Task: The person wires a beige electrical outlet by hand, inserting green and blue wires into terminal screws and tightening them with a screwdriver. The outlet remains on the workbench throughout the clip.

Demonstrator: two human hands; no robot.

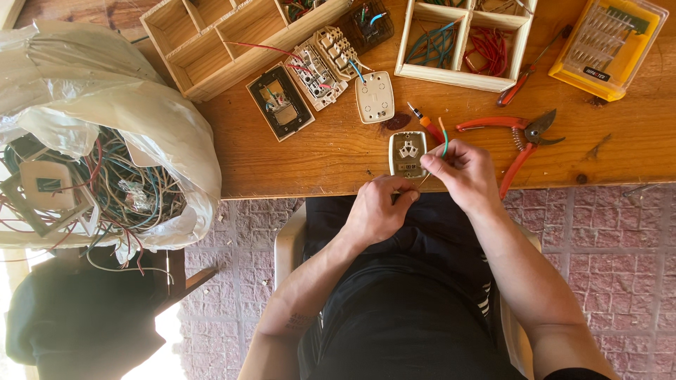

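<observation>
Both my hands meet at the near edge of a wooden table point(317, 151). My right hand point(461, 172) pinches a thin green wire point(445, 139) that curves up past its fingers. My left hand point(380, 207) is closed on the lower end of the same wire, just below the table edge. A small beige socket module point(407, 153) lies flat on the table right by both hands. A small screwdriver with an orange handle point(424, 122) lies just beyond it.
Red-handled pruning shears point(524, 137) lie to the right. Behind are wooden divider trays point(461, 39) with coloured wires, a second wooden tray point(225, 42), dismantled switch plates point(313, 74), and a yellow bit case point(607, 43). A plastic bag point(105, 141) of tangled wires stands at left.
</observation>
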